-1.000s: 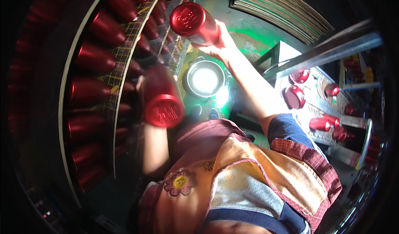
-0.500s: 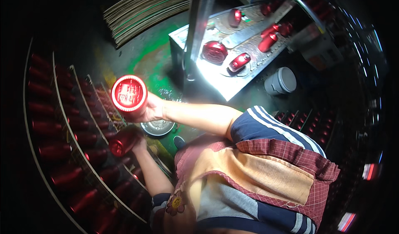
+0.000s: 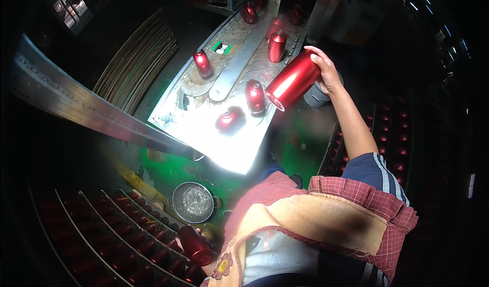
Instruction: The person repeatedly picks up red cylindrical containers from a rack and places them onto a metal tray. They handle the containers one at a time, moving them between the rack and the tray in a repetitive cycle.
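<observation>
My right hand (image 3: pixel 327 72) is closed around the upper end of a glossy red metal bottle (image 3: pixel 293 83). It holds the bottle tilted above the right edge of the work table (image 3: pixel 168 101), base toward the lower left. My left hand (image 3: pixel 179 243), low beside the left racks, is wrapped round a second, darker red metal bottle (image 3: pixel 196 247); most of its fingers are hidden. Nearest the raised bottle, a red bottle with a small neck (image 3: pixel 255 96) stands on the table. Another red bottle (image 3: pixel 229 120) sits in the bright glare at the near end.
More red bottles, including one at the table's left (image 3: pixel 202 63), stand on round plates. A metal post (image 3: pixel 102 108) crosses the left. A metal basin (image 3: pixel 192 202) is on the green floor. Racks of red bottles (image 3: pixel 117 236) line the lower left; a pale bucket (image 3: pixel 317 97) stands beyond my right arm.
The view has turned toward the table. My right hand has swung its bottle from beside the left racks to the table's right edge, tipping it over. The left hand still holds its bottle.
</observation>
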Motion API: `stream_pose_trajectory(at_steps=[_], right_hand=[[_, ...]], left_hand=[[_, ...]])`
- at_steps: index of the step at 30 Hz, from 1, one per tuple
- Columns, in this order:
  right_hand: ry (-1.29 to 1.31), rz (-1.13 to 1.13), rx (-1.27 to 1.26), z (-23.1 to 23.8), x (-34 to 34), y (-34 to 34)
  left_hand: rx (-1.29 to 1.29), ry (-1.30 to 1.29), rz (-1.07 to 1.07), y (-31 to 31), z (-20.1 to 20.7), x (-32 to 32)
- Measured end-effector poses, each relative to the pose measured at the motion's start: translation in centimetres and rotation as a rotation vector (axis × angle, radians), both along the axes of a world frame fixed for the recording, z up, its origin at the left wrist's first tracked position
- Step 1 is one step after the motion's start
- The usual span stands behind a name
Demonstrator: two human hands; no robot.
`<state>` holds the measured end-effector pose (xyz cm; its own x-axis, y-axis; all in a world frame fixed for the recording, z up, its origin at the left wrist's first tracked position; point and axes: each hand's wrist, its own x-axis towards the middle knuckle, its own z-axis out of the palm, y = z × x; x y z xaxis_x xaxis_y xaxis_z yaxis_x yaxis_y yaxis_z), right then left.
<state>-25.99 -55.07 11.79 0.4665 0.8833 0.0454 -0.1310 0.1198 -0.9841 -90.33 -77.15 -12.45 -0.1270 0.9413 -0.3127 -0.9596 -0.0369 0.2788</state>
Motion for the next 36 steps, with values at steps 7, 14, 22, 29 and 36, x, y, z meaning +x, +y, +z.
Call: stream_pose_trajectory(at_steps=[7, 14, 22, 29, 36], right_hand=[[-1.053, -0.17, 0.174, -7.1, 13.0, 16.5], [-1.119, 0.01, -0.094, -15.2, 19.8, 26.5], [-1.127, -0.13, -0.028, -15.0, 18.3, 23.7], [-0.848, -0.165, -0.276, -12.6, 20.2, 7.0], [-0.797, -0.614, -0.363, -13.7, 18.0, -8.5]], left_hand=[[-0.119, 0.297, 0.035, 8.4, 10.9, 17.1], [-0.134, 0.618, 0.055, 21.4, 20.2, 31.5], [0.271, 1.272, 0.174, 43.8, 22.6, 37.5], [0.443, 1.975, 0.232, 64.0, 12.0, 47.6], [0.38, 2.152, 0.145, 70.0, 7.3, 49.6]])
